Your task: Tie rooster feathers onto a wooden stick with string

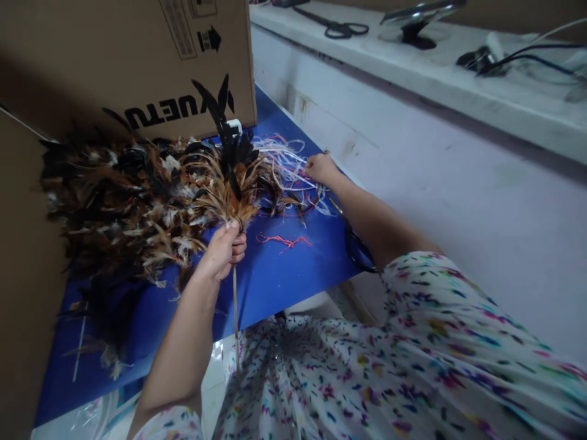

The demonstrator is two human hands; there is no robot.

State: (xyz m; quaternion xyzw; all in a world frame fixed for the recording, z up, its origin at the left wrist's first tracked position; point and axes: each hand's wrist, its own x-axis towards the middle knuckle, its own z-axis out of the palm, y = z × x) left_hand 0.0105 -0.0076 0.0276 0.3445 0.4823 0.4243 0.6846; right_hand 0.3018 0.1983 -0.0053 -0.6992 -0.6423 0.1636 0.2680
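Observation:
My left hand (224, 250) is wrapped round the thin stick of a feather duster (236, 171), just under its brown and black feathers. The duster stands with its feathers away from me, and the bare stick (235, 311) runs down past the table edge to my lap. To the right, my right hand (322, 169) is pinched at the edge of a tangle of white and clear plastic strips (287, 160). Between the hands lies a knotted red string (284, 242) on the blue table (293, 275).
A thick heap of brown and black feathers (123, 201) covers the table's left side. Behind stands a large cardboard box (137, 61). Black-handled scissors (360, 250) lie beside my right forearm. On the ledge (440, 79) are more scissors (337, 27), a phone on a stand (417, 21) and cables (518, 58).

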